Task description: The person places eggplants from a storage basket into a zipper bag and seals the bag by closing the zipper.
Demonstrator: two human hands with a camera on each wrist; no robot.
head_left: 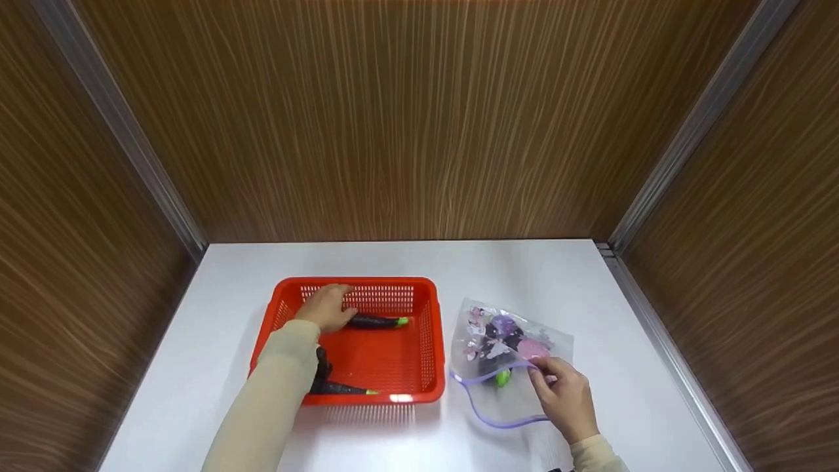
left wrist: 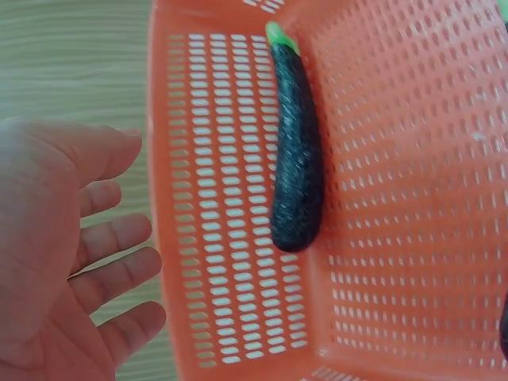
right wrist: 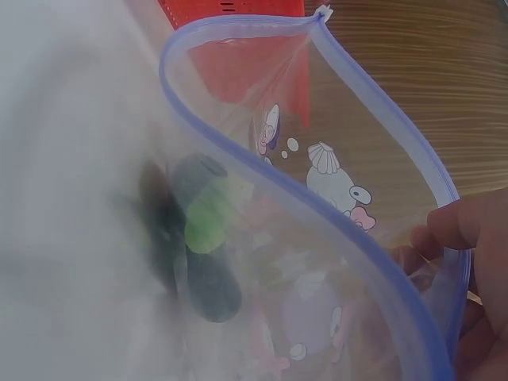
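Left hand (head_left: pixel 326 308) hovers, loosely spread, above red basket (head_left: pixel 357 280); right grip (head_left: pixel 565 396) pinches bag (head_left: pixel 511 354)

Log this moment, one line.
left hand: empty, over red basket | right hand: pinching zip bag by rim | eggplants: in basket and bag

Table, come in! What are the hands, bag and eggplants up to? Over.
Left hand open, empty, above red basket. Right hand pinches edge of clear bag, mouth parted. Far eggplant in basket, uncovered; nothing seen blocking it.
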